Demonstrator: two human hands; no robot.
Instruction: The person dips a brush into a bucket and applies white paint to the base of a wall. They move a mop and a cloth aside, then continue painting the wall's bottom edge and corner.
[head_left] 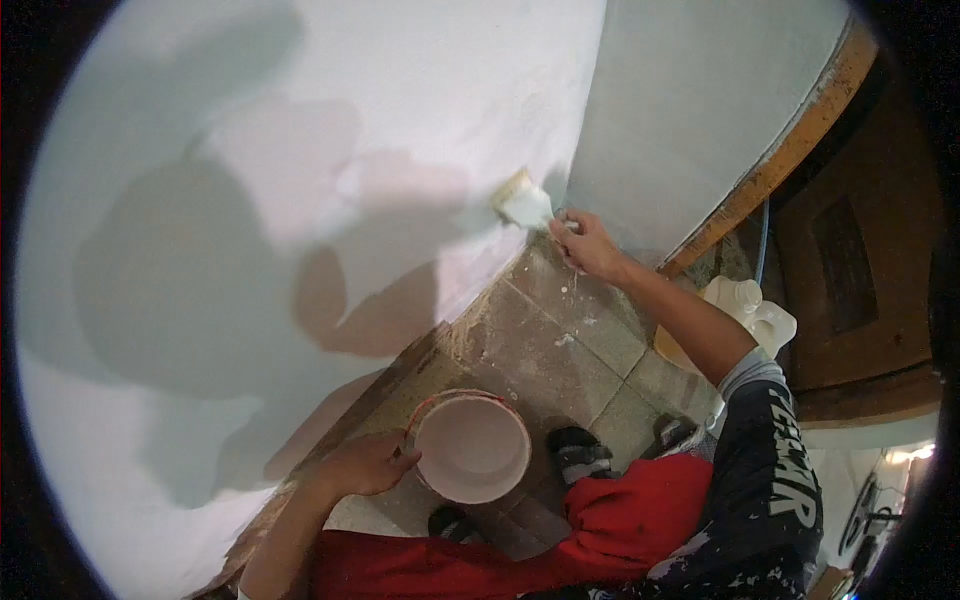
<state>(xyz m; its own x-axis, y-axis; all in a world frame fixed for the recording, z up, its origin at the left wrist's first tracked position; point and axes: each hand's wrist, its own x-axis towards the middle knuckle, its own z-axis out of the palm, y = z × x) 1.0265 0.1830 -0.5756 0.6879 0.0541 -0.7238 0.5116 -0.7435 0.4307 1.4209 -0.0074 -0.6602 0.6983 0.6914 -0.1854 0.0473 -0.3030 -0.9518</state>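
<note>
My right hand [588, 243] grips the handle of a wide paintbrush [525, 203], whose pale bristles are right at the white wall [400, 90] near the corner. White paint coats the brush. Low down on the left, my left hand [372, 463] is closed on the rim of a paint bucket [472, 446]. The bucket has a reddish rim and whitish paint inside. Its bottom is hidden from this angle.
A grey-white side wall [700, 110] meets the painted wall, ending at a wooden door frame [800, 150]. On the paint-spotted tile floor [560, 340] stands a plastic jug [770, 320], partly behind my right arm. My sandalled foot [580, 453] is beside the bucket.
</note>
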